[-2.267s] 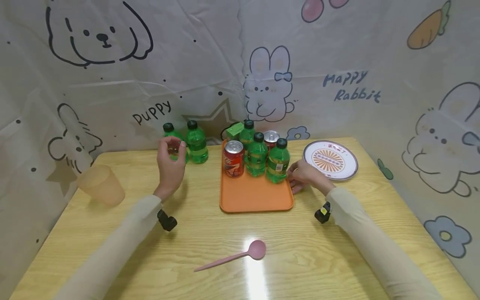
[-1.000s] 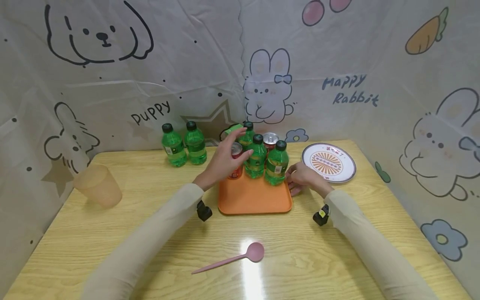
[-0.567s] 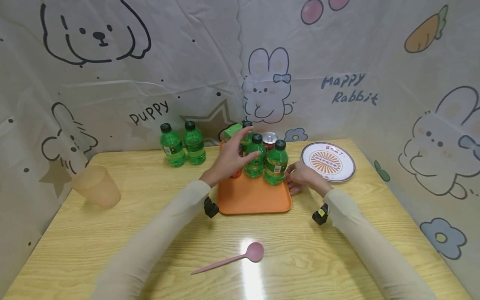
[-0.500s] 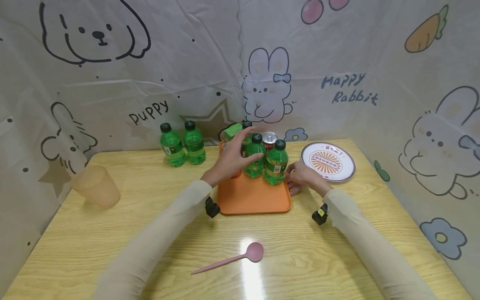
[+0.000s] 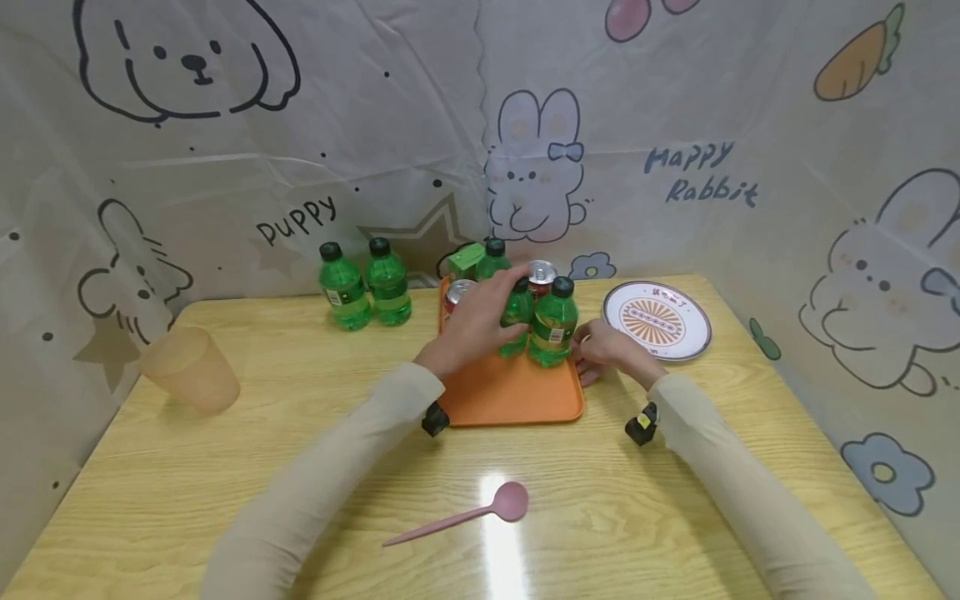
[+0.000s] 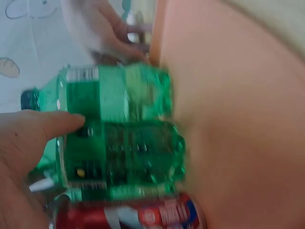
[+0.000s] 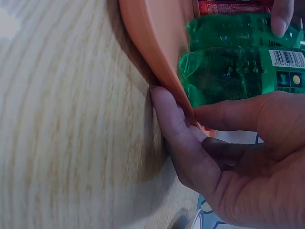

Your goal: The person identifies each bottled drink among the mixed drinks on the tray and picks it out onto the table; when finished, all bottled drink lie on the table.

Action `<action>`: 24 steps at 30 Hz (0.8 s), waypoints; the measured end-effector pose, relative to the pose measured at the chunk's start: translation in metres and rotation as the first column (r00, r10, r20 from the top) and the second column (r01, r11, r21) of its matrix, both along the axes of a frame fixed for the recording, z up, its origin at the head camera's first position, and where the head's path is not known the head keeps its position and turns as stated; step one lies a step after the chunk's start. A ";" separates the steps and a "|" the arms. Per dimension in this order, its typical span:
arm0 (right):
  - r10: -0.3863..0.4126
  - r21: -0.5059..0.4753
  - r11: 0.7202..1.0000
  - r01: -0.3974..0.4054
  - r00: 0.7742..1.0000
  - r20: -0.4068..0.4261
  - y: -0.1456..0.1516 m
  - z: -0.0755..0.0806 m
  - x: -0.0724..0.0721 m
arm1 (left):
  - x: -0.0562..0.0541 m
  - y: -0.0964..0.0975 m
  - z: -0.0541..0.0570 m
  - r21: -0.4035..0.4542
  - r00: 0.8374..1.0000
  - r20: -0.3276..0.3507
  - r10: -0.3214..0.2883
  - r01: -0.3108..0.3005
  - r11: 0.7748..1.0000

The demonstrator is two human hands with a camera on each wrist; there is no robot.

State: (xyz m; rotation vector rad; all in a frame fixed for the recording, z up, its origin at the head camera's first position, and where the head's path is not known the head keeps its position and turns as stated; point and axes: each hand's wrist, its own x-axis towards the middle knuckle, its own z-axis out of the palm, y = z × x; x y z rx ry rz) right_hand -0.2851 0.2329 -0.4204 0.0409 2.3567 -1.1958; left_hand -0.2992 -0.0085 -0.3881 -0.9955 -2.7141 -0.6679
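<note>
In the head view my left hand [image 5: 474, 327] is round the middle green bottle [image 5: 517, 310] on the orange tray [image 5: 517, 400]. Its thumb lies across the bottle's front, and the fingers pass behind it. The left wrist view has the thumb [image 6: 64, 123] on the green plastic, with a red can [image 6: 133, 214] alongside. My right hand [image 5: 611, 348] pinches the tray's right rim between thumb and fingers, as the right wrist view shows. Beside it stands another green bottle [image 5: 553, 329]. Behind are a further green bottle [image 5: 491, 265], a second can [image 5: 542, 275] and a green box [image 5: 467, 257].
Two green bottles [image 5: 386, 283] stand left of the tray near the back wall. A translucent orange cup [image 5: 191, 371] leans at the far left. On the right lies a patterned plate [image 5: 693, 321]; a pink spoon [image 5: 510, 502] lies in front.
My left hand has come from the left-hand bottles across to the tray, past the red can, and now grips the middle bottle. The right hand stays at the tray's rim.
</note>
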 end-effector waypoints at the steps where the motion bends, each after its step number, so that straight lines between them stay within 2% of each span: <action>1: 0.002 0.006 1.000 -0.002 1.000 -0.004 0.000 0.000 0.000 | 0.002 0.002 0.000 -0.001 1.000 -0.007 0.000 0.000 1.000; 6: 0.024 0.035 0.999 -0.023 0.999 -0.022 0.000 0.002 0.001 | 0.016 0.008 -0.003 0.014 0.999 -0.011 0.035 -0.034 0.999; 11: 0.027 0.034 0.999 -0.027 1.000 -0.005 0.003 0.001 0.003 | 0.031 0.006 -0.005 0.083 1.000 0.006 0.002 -0.003 0.997; 17: 0.031 0.029 0.999 -0.030 0.999 -0.031 0.002 0.000 0.002 | 0.043 -0.001 -0.010 0.232 0.990 0.144 -0.003 -0.030 0.972; 19: 0.033 0.032 0.999 -0.032 0.999 -0.035 0.002 -0.001 0.001 | 0.046 -0.004 -0.013 0.272 0.978 0.207 -0.021 -0.037 0.962; 21: 0.031 0.024 0.999 -0.030 0.999 -0.028 0.001 -0.001 0.001 | 0.049 -0.007 -0.016 0.323 0.959 0.282 -0.042 -0.054 0.945; 24: 0.028 -0.010 1.000 -0.028 1.000 -0.007 0.002 -0.002 0.000 | 0.051 -0.013 -0.023 0.413 0.907 0.413 -0.087 -0.101 0.905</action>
